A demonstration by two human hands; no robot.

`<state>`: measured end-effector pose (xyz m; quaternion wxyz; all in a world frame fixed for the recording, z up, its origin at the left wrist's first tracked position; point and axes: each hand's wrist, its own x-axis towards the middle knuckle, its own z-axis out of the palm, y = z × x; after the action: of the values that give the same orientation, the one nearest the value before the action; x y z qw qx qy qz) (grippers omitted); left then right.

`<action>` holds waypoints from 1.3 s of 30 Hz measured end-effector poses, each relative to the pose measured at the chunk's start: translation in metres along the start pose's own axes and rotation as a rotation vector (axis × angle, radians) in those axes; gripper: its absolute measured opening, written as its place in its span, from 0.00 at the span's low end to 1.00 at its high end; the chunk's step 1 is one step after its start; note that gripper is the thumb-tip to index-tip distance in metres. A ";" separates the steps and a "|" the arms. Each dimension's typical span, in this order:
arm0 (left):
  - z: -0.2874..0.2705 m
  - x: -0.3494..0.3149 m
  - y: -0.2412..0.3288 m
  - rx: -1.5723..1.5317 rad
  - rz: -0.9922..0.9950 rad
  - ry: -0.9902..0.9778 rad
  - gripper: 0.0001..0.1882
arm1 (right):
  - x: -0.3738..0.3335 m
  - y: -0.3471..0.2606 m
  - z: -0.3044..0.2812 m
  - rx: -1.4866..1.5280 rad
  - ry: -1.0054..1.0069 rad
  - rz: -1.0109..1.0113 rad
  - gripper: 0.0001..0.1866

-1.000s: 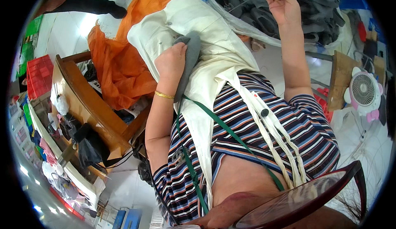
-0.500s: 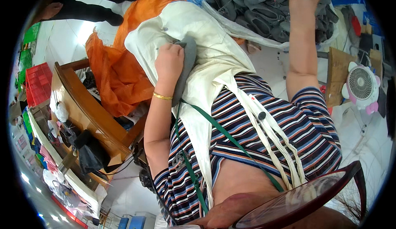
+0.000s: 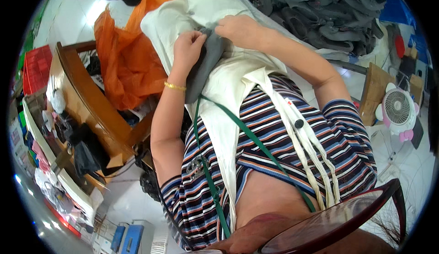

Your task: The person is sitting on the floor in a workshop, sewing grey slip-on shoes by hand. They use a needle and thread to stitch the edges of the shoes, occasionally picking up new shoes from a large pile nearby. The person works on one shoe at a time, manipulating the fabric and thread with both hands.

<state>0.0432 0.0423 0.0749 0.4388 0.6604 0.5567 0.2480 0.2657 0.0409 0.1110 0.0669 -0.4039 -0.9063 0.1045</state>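
the left grip (image 3: 189,49) is closed, thumb and fingertips drawn together in a pinch at the upper part of a grey shoe-shaped piece (image 3: 214,49). the right grip (image 3: 239,31) is positioned just beside it, back of the hand uppermost, fingers bent and fingertips at the upper edge of the same piece; whether it has hold of the material cannot be told, since the hand covers the contact. a narrow gap separates the two grips. the piece lies between and below them, its long axis tilted, its lower end extending toward the body alongside the left wrist, which carries a gold bracelet (image 3: 175,86). a white apron (image 3: 170,19) is spread beneath both grips and supports the piece. a green strap (image 3: 249,134) runs from below the left grip across a striped shirt (image 3: 292,139). to the left of the left grip, orange cloth (image 3: 120,66) hangs beside a wooden desk (image 3: 98,104); a red crate (image 3: 37,70) stands farther out on that side. beyond the right grip, to its upper right, is a heap of grey pieces (image 3: 336,18) of similar form. well apart on the right grip's outer side is a white and pink fan (image 3: 397,106).
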 end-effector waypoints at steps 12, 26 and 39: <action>-0.031 0.017 -0.043 -0.535 -0.270 0.009 0.10 | 0.042 -0.093 -0.043 0.166 -0.658 -0.041 0.25; -0.026 0.029 -0.058 -0.528 -0.249 -0.001 0.09 | 0.049 -0.107 -0.011 0.109 -0.732 0.045 0.14; -0.008 -0.004 -0.002 -0.583 -0.257 -0.032 0.07 | -0.003 -0.031 -0.060 0.685 -0.259 0.356 0.13</action>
<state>0.0346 0.0413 0.0777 0.6461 0.4347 0.5341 0.3291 0.2578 0.0265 0.1770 0.0639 -0.4924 -0.7360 0.4602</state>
